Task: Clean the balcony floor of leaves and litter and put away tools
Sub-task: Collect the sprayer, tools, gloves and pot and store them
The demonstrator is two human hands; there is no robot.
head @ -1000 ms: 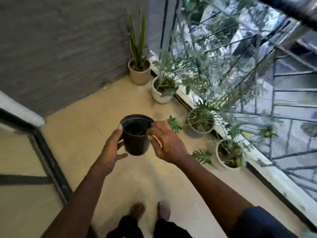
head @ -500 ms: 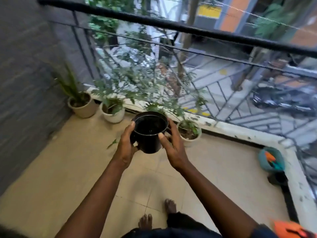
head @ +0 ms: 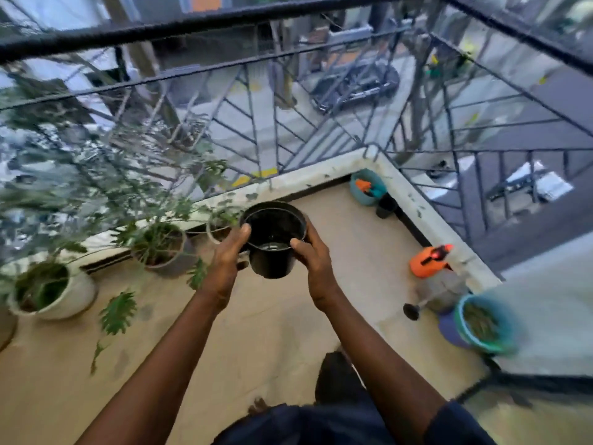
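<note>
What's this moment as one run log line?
left hand: grips black pot | right hand: grips black pot | black pot: upright, held above balcony floor

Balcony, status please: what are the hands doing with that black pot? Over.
Left hand and right hand both grip the black pot, held above the floor. Potted plants close on the left, orange sprayer off right; neither touches it.

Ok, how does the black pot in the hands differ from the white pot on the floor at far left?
The black pot is held off the floor between the left hand and right hand; the white pot stands on the floor. The black pot carries no plant; the white pot holds a green one. Both are round and upright.
</note>
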